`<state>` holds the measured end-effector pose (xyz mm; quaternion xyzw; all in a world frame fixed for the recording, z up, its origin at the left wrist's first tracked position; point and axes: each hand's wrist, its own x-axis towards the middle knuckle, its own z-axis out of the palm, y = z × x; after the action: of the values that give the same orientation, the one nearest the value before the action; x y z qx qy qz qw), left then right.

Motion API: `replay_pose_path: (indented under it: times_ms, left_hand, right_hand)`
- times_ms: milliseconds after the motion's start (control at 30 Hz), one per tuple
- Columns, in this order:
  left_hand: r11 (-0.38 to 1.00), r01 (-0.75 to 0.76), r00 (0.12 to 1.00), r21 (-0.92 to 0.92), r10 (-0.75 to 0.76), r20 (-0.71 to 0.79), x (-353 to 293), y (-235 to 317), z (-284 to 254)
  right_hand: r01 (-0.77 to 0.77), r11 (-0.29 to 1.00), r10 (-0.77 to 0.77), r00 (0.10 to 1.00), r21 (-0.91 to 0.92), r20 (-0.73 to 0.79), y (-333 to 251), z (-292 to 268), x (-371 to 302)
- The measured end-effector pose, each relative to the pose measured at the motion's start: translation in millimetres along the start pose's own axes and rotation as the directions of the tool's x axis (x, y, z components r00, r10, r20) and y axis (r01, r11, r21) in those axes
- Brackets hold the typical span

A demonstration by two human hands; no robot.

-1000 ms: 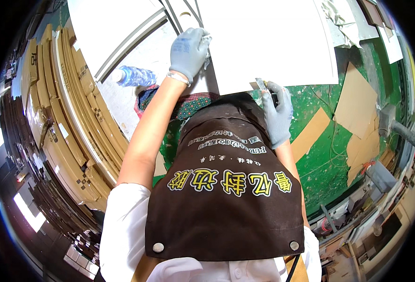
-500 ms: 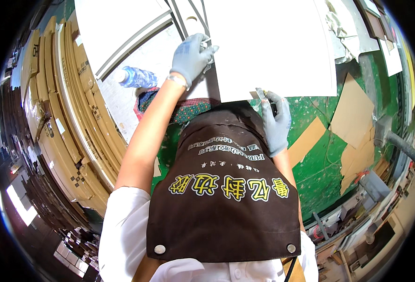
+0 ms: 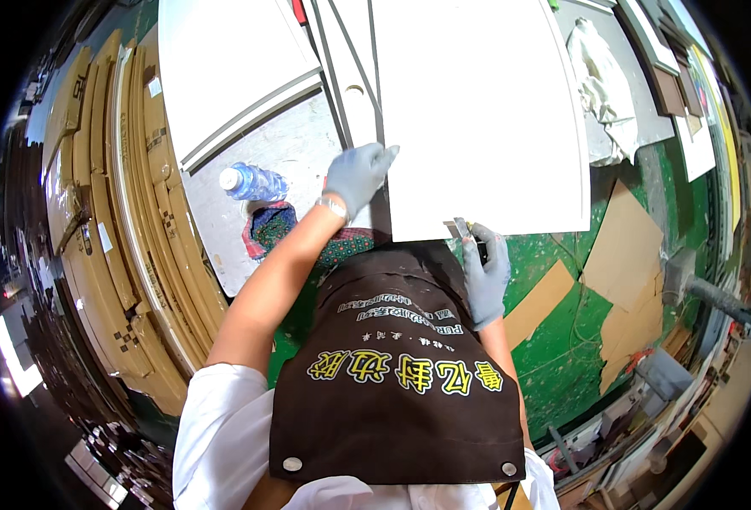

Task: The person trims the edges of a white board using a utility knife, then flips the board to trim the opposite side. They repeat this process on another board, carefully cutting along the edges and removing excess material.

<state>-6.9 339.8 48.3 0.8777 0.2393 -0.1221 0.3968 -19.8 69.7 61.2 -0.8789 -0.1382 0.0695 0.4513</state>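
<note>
A large white panel (image 3: 486, 127) lies in front of me. At its left edge is my left hand (image 3: 358, 178) in a grey glove, fingers curled round the edge and fingertips just over the white face. My right hand (image 3: 488, 280), also gloved, is closed on a utility knife (image 3: 460, 228) with a flat metal blade and a dark handle. The blade is at the panel's near edge; whether it touches is hard to tell. Long dark grey strips (image 3: 335, 81) run beside the panel's left edge.
A blue-tinted plastic bottle (image 3: 256, 182) and patterned cloth (image 3: 273, 228) lie left of my left hand. Another white panel (image 3: 231, 68) is farther left, near stacked cardboard-wrapped boards (image 3: 142, 272). A white cloth (image 3: 601, 89) lies right; cardboard pieces (image 3: 620, 246) cover part of the green floor.
The whole view has shifted, so the panel sits lower in the picture. My left hand has come slightly nearer along the panel's edge. The knife stays in my right hand by the near edge.
</note>
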Motion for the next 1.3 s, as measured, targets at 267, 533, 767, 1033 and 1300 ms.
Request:
replay_pose_path:
  times_ms: [267, 533, 767, 1033, 1300]
  left_hand:
    - [0.996, 0.087, 0.991, -0.014, -0.085, 0.107, 46, -25, -3]
    - [0.947, -0.031, 0.943, -0.32, 0.134, 0.304, -99, -45, 50]
    - [0.832, 0.02, 0.958, -0.554, 0.142, 0.248, -130, -117, 47]
    - [-0.027, 0.423, 0.84, -0.906, 0.388, 0.38, -123, -46, 57]
    - [0.491, 0.343, 0.619, -0.801, 0.524, 0.585, -140, -81, -9]
  right_hand:
    - [-0.095, 0.992, 0.092, 0.995, 0.088, 0.043, 4, -3, 4]
    - [-0.166, 0.978, 0.165, 0.986, 0.126, 0.02, 12, -5, -3]
    - [-0.163, 0.967, 0.161, 0.987, 0.197, 0.027, 6, 2, -25]
    - [0.184, 0.983, -0.182, 0.934, 0.024, 0.306, -47, 55, -49]
    - [-0.336, 0.94, 0.342, 0.929, 0.064, -0.142, 60, -4, -107]
